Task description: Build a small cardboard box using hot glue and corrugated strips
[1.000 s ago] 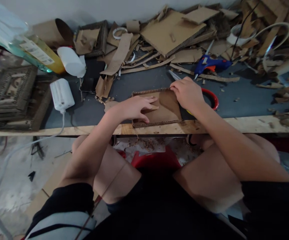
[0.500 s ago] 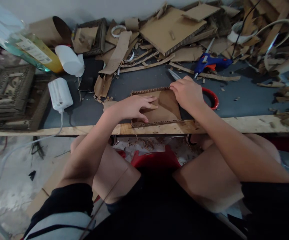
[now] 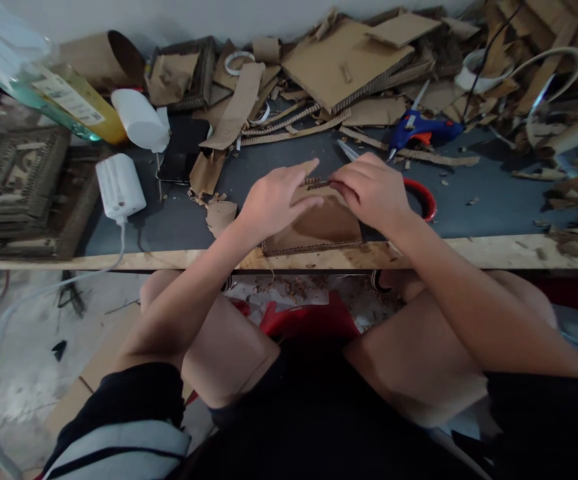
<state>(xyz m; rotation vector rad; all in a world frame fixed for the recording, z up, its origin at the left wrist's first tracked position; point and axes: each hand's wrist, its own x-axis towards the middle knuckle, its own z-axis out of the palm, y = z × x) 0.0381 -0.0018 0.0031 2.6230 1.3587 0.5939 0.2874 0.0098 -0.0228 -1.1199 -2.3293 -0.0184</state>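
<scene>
A flat brown cardboard piece (image 3: pixel 319 227) edged with corrugated strip lies at the table's near edge. My left hand (image 3: pixel 273 200) rests over its far left part, fingers stretched toward the far edge strip (image 3: pixel 316 182). My right hand (image 3: pixel 369 190) is curled, its fingertips pinching that corrugated strip at the far edge. The two hands nearly meet at the strip. Red-handled scissors (image 3: pixel 421 197) lie just behind my right hand, partly hidden by it.
A blue glue gun (image 3: pixel 421 128) lies further back. Cardboard scraps and sheets (image 3: pixel 343 63) pile along the wall. A white charger (image 3: pixel 119 187), a white bottle (image 3: pixel 141 123) and a yellow bottle (image 3: pixel 73 103) sit at left. A wooden strip (image 3: pixel 493 250) runs along the table's front edge.
My left hand has moved up from the middle of the cardboard piece to its far edge, beside my right hand. My right hand has stayed on the strip.
</scene>
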